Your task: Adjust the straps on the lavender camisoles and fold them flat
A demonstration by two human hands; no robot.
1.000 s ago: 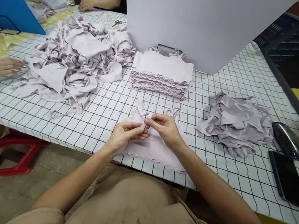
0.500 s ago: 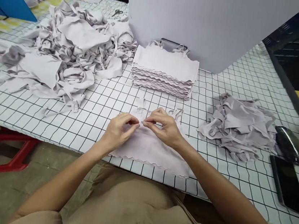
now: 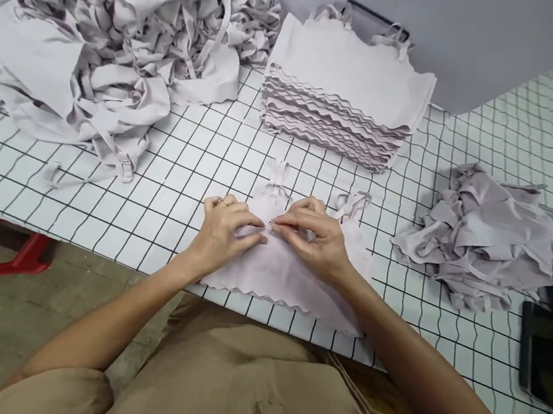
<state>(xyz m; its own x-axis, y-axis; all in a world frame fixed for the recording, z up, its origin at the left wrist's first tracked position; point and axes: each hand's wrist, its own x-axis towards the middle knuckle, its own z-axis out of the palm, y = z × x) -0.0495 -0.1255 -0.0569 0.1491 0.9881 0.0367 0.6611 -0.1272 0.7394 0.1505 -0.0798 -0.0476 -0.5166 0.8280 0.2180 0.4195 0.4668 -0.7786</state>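
Pale lilac garment point(image 3: 292, 283) is lying flat on a grid-patterned table cover point(image 3: 173, 185) at the near edge, directly in front of a person in tan clothing point(image 3: 224, 388), its wavy hem facing the person and its two looped straps point(image 3: 277, 180) pointing away. Over the garment's upper part, the right hand point(image 3: 321, 241) is pinching a small pale piece point(image 3: 272, 224), too small to make out, between thumb and forefinger; just beside it, the left hand point(image 3: 222, 230) is holding its thumb and forefinger slightly parted at the tips, and whether any cloth is caught between them cannot be told. The thin fabric is looking light, soft and limp, probably creasing or sliding more readily than breaking, while the narrow straps are appearing prone to twisting; the upper edge beside a strap's base is seeming the surest place for a fingertip hold, the wavy hem looking easier to stretch or ruck. Beyond the hands, a neat stack of similar pieces point(image 3: 348, 75) is sitting just before a grey panel point(image 3: 502, 53), its layered wavy edges facing the near side. A large loose pile point(image 3: 27, 62) is spreading across the left, a smaller heap point(image 3: 494, 240) is resting at the right with a dark phone point(image 3: 544, 361) lying beside it, and a red stool point(image 3: 23, 256) is showing below the table at far left
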